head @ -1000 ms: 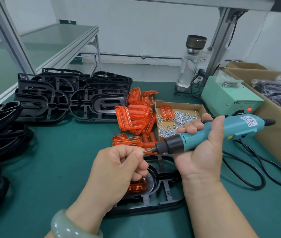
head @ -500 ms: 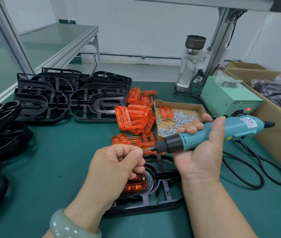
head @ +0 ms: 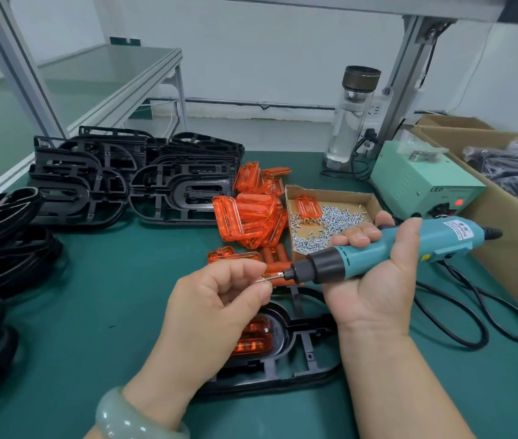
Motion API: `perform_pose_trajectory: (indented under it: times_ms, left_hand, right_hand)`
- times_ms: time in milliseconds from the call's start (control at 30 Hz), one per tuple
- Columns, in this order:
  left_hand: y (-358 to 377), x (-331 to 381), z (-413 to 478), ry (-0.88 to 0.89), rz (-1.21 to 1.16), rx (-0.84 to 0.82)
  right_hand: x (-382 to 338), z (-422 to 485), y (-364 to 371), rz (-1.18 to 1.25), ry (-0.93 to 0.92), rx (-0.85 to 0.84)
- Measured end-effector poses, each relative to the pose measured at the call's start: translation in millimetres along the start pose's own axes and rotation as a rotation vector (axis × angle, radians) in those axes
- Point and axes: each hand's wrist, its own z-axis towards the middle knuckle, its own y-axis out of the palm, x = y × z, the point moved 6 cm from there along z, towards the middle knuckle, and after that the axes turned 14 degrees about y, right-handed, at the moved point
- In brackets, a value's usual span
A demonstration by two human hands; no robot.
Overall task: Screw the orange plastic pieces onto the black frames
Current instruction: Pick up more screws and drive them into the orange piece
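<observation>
Pretty bright, even light from above, so shadows on the table (head: 99,312) stay soft and faint. Some glare on the orange pieces (head: 245,217), and the red lamp (head: 458,202) glows. Fisheye bends the metal posts (head: 20,68) near the edges. Mostly sharp.

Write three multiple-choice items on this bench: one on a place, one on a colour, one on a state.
1. Where do the loose silver screws lie?
A. in the glass bottle
B. in the shallow cardboard tray
C. on the black frames
2. What colour is the corded electric screwdriver?
A. yellow
B. red
C. teal
3. What is the right hand doing?
A. gripping the screwdriver
B. lying flat on the mat
C. lifting an orange piece
Answers: 1 B, screws heaped inside its walls; 2 C, teal barrel, black nose; 3 A, fingers and thumb wrap the barrel.
</observation>
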Motion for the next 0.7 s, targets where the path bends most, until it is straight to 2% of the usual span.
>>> perform_pose_trajectory:
  times_ms: [700]
  left_hand:
    - [-6.5,6.1,-0.5,0.076,0.116,-0.030]
  right_hand:
    - [4.6,-0.7,0.9,-0.008,0.026,-0.010]
